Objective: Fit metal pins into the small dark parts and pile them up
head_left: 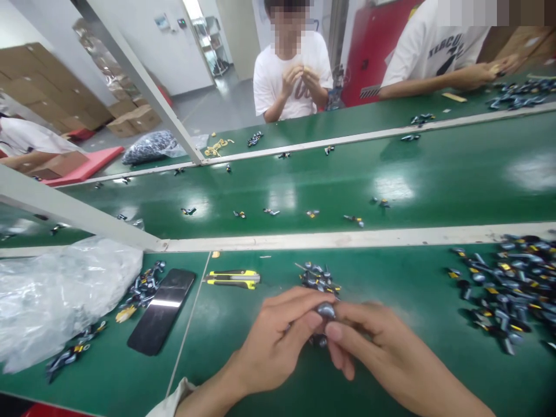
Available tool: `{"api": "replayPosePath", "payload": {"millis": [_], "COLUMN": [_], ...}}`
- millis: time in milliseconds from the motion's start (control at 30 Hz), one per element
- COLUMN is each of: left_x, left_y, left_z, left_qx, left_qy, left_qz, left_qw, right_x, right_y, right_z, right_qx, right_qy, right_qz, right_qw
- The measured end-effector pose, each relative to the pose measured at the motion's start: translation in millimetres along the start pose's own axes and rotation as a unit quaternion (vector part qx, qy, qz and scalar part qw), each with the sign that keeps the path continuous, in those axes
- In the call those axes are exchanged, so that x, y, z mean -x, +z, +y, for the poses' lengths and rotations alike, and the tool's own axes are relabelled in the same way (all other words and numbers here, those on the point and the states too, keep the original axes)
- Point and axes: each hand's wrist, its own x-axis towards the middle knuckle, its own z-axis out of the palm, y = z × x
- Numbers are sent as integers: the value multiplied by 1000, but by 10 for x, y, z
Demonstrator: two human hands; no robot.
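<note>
One small dark, shiny part (325,311) is in hand above the green tabletop (403,278), its handling seemingly unfinished. A large pile of similar parts (508,289) lies to the right and a small cluster (319,278) just beyond the fingers; which are done and which are left, I cannot tell. The part sits between the fingertips of both hands, touching each: the left hand (278,336) is curled, thumb and fingers closed on it, while the right hand (377,336) pinches its other side, lower fingers loosely bent.
</note>
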Motion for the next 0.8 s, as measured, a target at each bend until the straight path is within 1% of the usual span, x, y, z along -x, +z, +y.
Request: {"api": "replayPosePath", "payload": {"millis": [100, 200, 300, 400, 500, 567, 700, 800], "left_x": [-48, -74, -68, -46, -33, -35, -46, -36], "left_y": [-28, -46, -31, 3, 22, 24, 37, 57], "left_z": [-8, -26, -47, -69, -77, -61, 1, 9], "left_qx": [10, 16, 22, 35, 28, 16, 7, -19], "left_qy": [-9, -13, -28, -25, -16, -12, -8, 8], "left_qz": [-22, -37, -1, 38, 48, 45, 17, 25], "left_qw": [1000, 999, 999, 998, 998, 999, 1000, 999], "right_x": [-7, -35, -76, -87, -68, -57, -68, -82], "right_y": [-16, -21, -3, 29, 56, 66, 78, 102], "right_z": [-6, -18, -32, -34, -33, -36, -35, -8], "right_qx": [-55, -112, -143, -147, -152, -150, -136, -142], "right_qy": [6, 39, 69, 72, 73, 83, 98, 102], "right_qz": [-9, 1, 16, 25, 27, 26, 39, 47], "right_qw": [998, 993, 987, 986, 985, 985, 985, 983]}}
